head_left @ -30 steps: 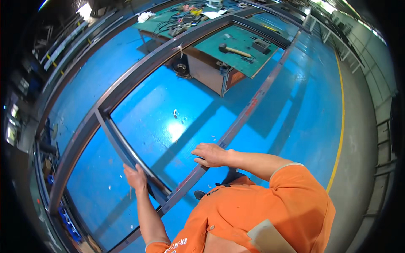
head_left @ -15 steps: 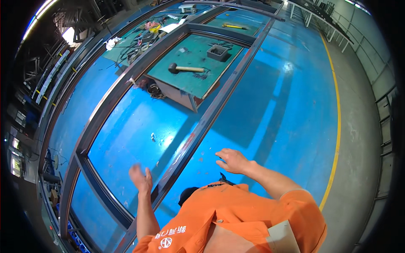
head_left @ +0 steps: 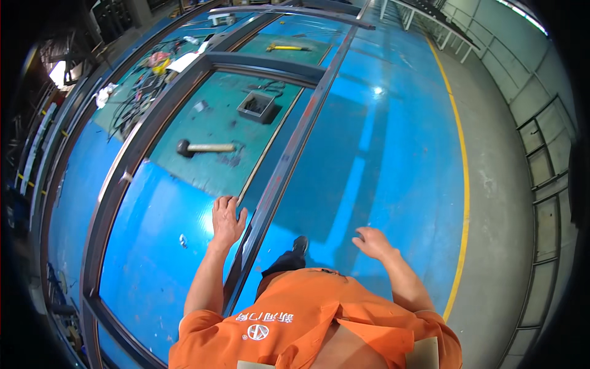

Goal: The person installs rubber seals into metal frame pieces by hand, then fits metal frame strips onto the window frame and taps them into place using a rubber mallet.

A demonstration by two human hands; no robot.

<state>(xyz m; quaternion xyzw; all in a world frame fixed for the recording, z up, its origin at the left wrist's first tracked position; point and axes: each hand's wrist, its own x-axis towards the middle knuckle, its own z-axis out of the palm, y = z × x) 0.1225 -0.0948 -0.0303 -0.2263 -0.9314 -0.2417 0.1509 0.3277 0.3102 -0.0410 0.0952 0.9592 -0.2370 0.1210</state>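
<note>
My left hand (head_left: 227, 222) is over the dark metal frame (head_left: 278, 174), close to its right-hand long bar. Its thumb stands apart from the fingers and nothing is in it. Out to the right, above the blue floor (head_left: 393, 178), my right hand (head_left: 372, 243) is empty, with its fingers loosely bent and the thumb apart. Inside the frame's opening shows a green-topped bench (head_left: 203, 126). A mallet (head_left: 209, 147) with a black head and wooden handle lies on it, beyond my left hand, near a small grey metal box (head_left: 268, 114).
A yellow-handled hammer (head_left: 289, 48) lies on green surface farther off. Cables and tools clutter the bench at the left, by a white cloth (head_left: 106, 95). A yellow floor line (head_left: 462, 166) runs along the right, before a wall of panels. A long white-legged table (head_left: 424, 21) stands far back.
I have moved forward along the frame, so the bench and mallet appear nearer and farther left. My left hand has moved forward; my right hand is farther out to the right. A shoe now shows.
</note>
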